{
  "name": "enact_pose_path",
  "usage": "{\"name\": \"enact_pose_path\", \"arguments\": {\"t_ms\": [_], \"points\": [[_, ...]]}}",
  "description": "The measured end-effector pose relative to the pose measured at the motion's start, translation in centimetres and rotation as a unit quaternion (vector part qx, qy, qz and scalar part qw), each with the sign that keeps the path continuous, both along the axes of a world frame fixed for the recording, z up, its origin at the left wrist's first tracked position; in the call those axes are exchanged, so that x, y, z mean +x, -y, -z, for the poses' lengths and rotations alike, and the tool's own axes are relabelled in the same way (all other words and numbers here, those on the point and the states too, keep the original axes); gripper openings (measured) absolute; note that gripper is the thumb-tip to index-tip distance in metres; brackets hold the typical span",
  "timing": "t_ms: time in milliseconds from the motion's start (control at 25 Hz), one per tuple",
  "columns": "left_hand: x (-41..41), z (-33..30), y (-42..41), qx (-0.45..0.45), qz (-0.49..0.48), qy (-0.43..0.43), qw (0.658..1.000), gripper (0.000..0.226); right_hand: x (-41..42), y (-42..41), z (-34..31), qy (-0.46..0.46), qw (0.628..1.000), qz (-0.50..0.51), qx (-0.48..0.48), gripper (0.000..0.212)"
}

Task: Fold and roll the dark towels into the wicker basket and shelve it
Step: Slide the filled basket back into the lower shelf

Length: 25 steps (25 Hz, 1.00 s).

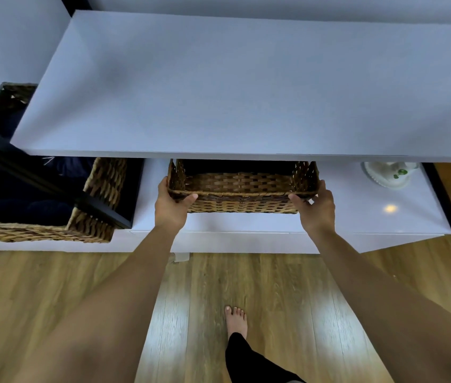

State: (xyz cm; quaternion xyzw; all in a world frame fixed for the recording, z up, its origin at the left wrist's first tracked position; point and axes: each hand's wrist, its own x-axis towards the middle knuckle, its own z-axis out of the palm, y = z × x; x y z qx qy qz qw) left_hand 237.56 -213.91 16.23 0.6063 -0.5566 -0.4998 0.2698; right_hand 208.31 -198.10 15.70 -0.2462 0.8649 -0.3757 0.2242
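A broad white shelf board [246, 87] is filling the upper half of the frame, with a pale wall [274, 6] running behind it at the top. Below it, a glossy white lower shelf [357, 214] is catching a small warm spot of light at right. A black frame [440, 200] is edging the unit at far right. Wood-plank flooring [205, 313] is spreading across the bottom, reflecting 2 soft patches of light.

From my feed, the white upper shelf [246, 87] hides the back half of the wicker basket [242, 189], so I can't make out its contents. The same shelf covers the top of the white dish [388, 176]. The larger basket [53, 230] runs off the left edge.
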Motion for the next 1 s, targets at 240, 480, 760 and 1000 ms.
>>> {"name": "enact_pose_path", "arguments": {"t_ms": [240, 480, 760, 1000], "points": [[-1.3, 0.4, 1.8, -0.018, 0.003, 0.005, 1.000, 0.073, -1.2, 1.8, -0.4, -0.006, 1.000, -0.003, 0.000, 0.062], [-3.1, 0.2, 3.8, -0.011, -0.018, 0.020, 1.000, 0.051, -2.5, 3.9, 0.0, 0.007, 1.000, 0.027, 0.002, 0.050], [-2.9, 0.9, 4.2, -0.017, -0.012, 0.023, 1.000, 0.049, -2.4, 4.1, 0.3, 0.006, 0.999, 0.033, 0.004, 0.048], [-3.0, 1.5, 3.3, -0.005, -0.043, -0.018, 0.999, 0.053, -1.8, 3.7, 0.1, 0.018, 0.999, 0.028, -0.025, 0.050]]}}
